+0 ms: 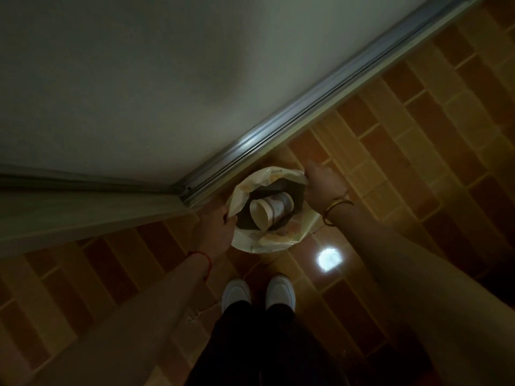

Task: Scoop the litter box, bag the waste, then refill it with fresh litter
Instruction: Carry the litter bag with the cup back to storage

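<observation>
Two hands hold the mouth of a pale plastic bag (267, 243) that stands on the tiled floor (418, 135), just ahead of the person's white shoes (237, 293) and close beside a metal door track (278, 129). The left hand (216, 228), with a red cord (200, 257) at its wrist, curls its fingers over the bag's near-left rim. The right hand (323, 188), with a bracelet (335, 206) at its wrist, closes on the far-right rim, though its fingertips are hidden behind the back of the hand. The bag thus lies between the hands, and its opening is stretched along a line from lower left to upper right. Neither hand is plainly nearer, as both touch the rim. Inside the dark interior, a paper cup (271, 208) lies on its side. The litter box is not in view, nor is any scoop. Judged from this, the bagging step is in hand: the mouth is held wide, so gathering it would mean drawing the hands together along that diagonal. The dim light limits finer detail.
</observation>
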